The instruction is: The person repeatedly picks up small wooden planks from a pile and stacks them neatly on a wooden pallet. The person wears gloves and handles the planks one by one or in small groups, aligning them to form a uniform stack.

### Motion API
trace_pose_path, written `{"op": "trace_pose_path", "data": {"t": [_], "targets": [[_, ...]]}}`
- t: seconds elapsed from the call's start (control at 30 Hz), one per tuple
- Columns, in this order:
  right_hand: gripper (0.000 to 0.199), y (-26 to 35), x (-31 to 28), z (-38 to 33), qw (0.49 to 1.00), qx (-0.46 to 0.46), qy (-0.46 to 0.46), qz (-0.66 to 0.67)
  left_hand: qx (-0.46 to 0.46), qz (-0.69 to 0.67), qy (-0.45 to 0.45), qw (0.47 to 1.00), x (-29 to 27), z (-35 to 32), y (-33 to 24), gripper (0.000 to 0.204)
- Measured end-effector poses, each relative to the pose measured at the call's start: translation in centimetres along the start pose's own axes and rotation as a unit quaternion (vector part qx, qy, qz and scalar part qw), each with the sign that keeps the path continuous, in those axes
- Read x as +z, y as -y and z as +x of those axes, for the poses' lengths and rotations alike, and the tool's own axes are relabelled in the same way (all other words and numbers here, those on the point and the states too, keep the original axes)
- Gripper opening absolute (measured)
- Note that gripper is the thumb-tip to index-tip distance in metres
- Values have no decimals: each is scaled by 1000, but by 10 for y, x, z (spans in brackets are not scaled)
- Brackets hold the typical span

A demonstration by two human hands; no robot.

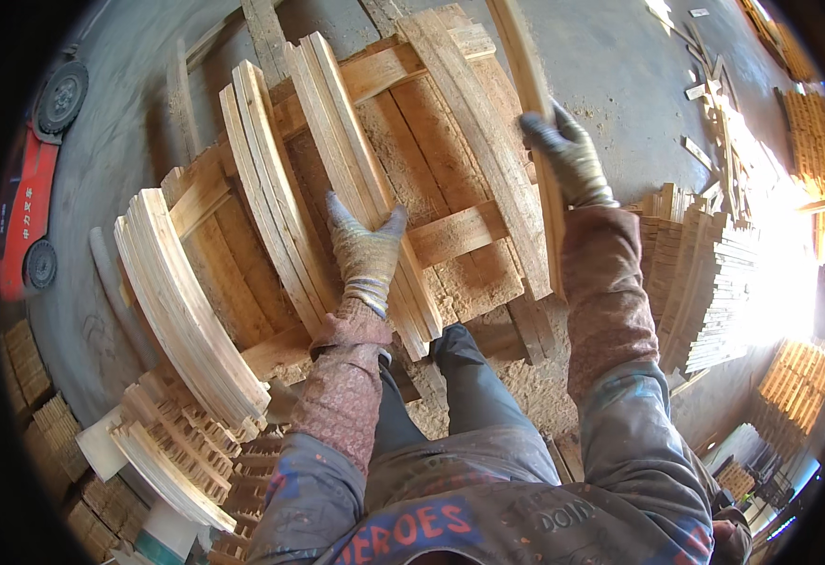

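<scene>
Hard daylight pours in from the right of the frame, burning the stacked slats (713, 292) at right centre to white glare. The middle is evenly lit and sharp, with soft shadows under the boards. Straight planks bow toward the rim, where a black vignette closes in.

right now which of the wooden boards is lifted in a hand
The long narrow board gripped by the right hand. The other bundles lie on the pallet; the left hand just presses one.
</scene>
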State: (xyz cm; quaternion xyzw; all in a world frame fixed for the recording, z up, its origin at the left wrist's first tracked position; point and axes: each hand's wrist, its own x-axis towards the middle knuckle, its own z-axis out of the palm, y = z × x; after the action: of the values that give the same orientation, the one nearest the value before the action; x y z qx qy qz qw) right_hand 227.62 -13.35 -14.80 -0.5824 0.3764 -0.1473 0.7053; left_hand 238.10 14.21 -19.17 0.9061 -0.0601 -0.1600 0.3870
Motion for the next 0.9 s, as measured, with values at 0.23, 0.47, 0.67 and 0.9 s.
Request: {"op": "trace_pose_path", "data": {"t": [0.23,0.47,0.67,0.9], "targets": [[106,-47,67,-8,747,-92,-60,-656,22,-3,-14,1000,0,1,-4,112],[105,-63,101,-23,967,83,217,104,4,-74,-17,997,6,1,4,99],[143,-53,193,-60,854,-23,21,-519,-51,-293,176,939,-51,4,40,75],[138,-42,206,-50,902,-21,75,-424,-53,-3,-18,998,-115,36,74,120]]}}
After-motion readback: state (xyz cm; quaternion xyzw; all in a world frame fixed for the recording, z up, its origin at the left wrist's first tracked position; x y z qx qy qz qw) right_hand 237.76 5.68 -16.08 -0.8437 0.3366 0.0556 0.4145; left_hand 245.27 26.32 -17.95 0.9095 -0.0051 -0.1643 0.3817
